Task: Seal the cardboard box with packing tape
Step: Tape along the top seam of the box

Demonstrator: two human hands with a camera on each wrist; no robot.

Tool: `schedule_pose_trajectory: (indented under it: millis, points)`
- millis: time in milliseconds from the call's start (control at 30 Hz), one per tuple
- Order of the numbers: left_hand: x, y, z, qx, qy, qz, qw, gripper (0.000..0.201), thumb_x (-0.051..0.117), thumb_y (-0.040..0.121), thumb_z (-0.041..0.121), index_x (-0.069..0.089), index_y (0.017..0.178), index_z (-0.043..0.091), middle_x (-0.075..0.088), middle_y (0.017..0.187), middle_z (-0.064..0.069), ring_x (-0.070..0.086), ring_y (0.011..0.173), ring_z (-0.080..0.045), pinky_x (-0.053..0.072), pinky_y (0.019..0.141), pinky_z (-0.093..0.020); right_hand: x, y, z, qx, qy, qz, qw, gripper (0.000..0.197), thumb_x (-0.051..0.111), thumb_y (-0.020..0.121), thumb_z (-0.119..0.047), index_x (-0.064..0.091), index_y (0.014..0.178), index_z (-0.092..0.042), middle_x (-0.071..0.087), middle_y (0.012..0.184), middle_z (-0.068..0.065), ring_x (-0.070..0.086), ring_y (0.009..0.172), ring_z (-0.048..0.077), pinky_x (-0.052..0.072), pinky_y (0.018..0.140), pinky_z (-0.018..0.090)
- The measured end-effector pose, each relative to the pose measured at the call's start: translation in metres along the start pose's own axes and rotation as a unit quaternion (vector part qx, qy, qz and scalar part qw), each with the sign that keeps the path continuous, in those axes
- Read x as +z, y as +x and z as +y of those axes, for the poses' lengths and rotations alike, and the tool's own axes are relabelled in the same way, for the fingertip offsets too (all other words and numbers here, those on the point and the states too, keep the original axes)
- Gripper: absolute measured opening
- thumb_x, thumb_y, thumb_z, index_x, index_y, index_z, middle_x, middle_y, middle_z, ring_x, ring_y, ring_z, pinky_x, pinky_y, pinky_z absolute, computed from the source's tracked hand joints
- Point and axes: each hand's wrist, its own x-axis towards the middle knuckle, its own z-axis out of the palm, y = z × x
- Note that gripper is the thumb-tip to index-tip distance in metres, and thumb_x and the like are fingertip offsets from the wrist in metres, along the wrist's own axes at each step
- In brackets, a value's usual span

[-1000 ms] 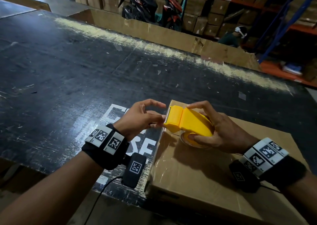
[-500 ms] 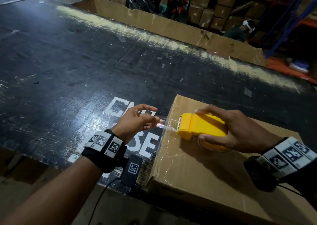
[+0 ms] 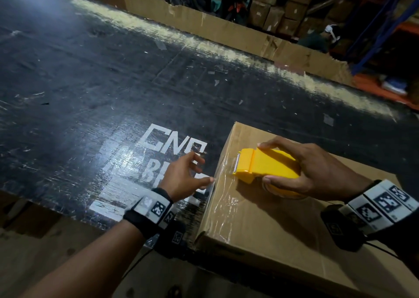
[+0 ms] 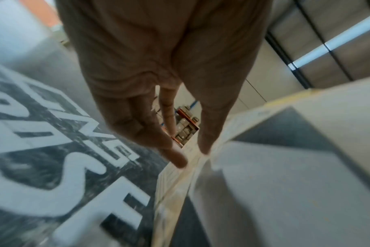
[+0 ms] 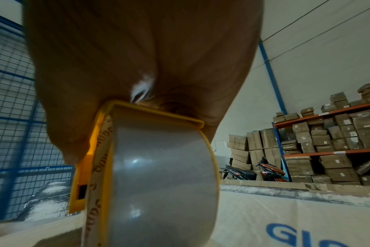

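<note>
A brown cardboard box (image 3: 283, 241) lies on the black table (image 3: 90, 82) at the lower right. My right hand (image 3: 265, 163) grips a yellow tape dispenser (image 3: 278, 168) that rests on the box top near its left edge, cutter pointing left. Clear tape (image 3: 226, 179) runs from the cutter across the top to that edge. My left hand (image 3: 204, 170) is beside the box with fairly straight fingers, and its thumb (image 3: 210, 179) touches the tape at the edge. In the left wrist view the thumb (image 4: 205, 148) and a finger (image 4: 177, 160) press on the box edge (image 4: 192, 167). The tape roll (image 5: 158, 175) fills the right wrist view.
White lettering (image 3: 158, 161) is printed on the table left of the box. A low cardboard wall (image 3: 226, 25) lines the far edge. Beyond it stand shelves of cartons (image 5: 327, 142), parked motorbikes (image 5: 270, 170) and a seated person (image 3: 322, 36).
The left hand, which pinched the tape end in the air, has come down to the box's left edge and opened. The dispenser has slid right along the box top, laying tape.
</note>
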Motion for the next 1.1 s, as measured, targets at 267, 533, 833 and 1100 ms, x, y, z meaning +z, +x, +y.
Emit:
schedule_pose_trajectory:
  millis: [267, 533, 833, 1100]
  points:
    - [0.015, -0.019, 0.021, 0.240, 0.004, -0.158, 0.958, 0.069, 0.049, 0.103, 0.038, 0.011, 0.161, 0.038, 0.000, 0.171, 0.018, 0.007, 0.155, 0.004, 0.020, 0.127, -0.033, -0.002, 0.001, -0.001, -0.014, 0.021, 0.000, 1.000, 0.076, 0.051, 0.070, -0.081, 0.022, 0.137, -0.060, 0.047, 0.125, -0.016, 0.056, 0.097, 0.008, 0.046, 0.068, 0.019]
    - [0.020, -0.020, 0.018, 0.253, 0.114, -0.144, 0.950, 0.066, 0.034, 0.105, 0.045, 0.000, 0.161, 0.038, -0.012, 0.169, 0.022, -0.001, 0.158, -0.003, 0.018, 0.128, -0.048, -0.004, -0.002, 0.005, -0.047, 0.032, -0.006, 0.998, 0.070, 0.056, 0.074, -0.076, 0.035, 0.138, -0.055, 0.052, 0.136, -0.015, 0.057, 0.106, 0.009, 0.056, 0.077, 0.033]
    - [0.018, -0.023, 0.024, 0.248, 0.147, -0.142, 0.947, 0.062, 0.035, 0.109, 0.034, 0.003, 0.162, 0.037, -0.012, 0.169, 0.025, 0.002, 0.155, 0.006, 0.014, 0.126, -0.022, -0.045, -0.118, 0.105, 0.060, 0.006, -0.013, 0.998, 0.083, 0.080, 0.067, -0.058, 0.039, 0.139, -0.058, 0.042, 0.139, -0.035, 0.059, 0.109, 0.003, 0.059, 0.077, 0.033]
    - [0.011, -0.027, 0.040, 0.209, 0.274, -0.149, 0.927, 0.067, 0.027, 0.101, 0.054, -0.002, 0.160, 0.043, -0.013, 0.168, 0.026, -0.001, 0.155, 0.006, 0.008, 0.126, -0.026, -0.032, -0.149, 0.141, 0.053, 0.057, -0.022, 0.997, 0.082, 0.067, 0.065, -0.076, 0.038, 0.139, -0.057, 0.040, 0.137, -0.037, 0.055, 0.111, 0.000, 0.054, 0.077, 0.024]
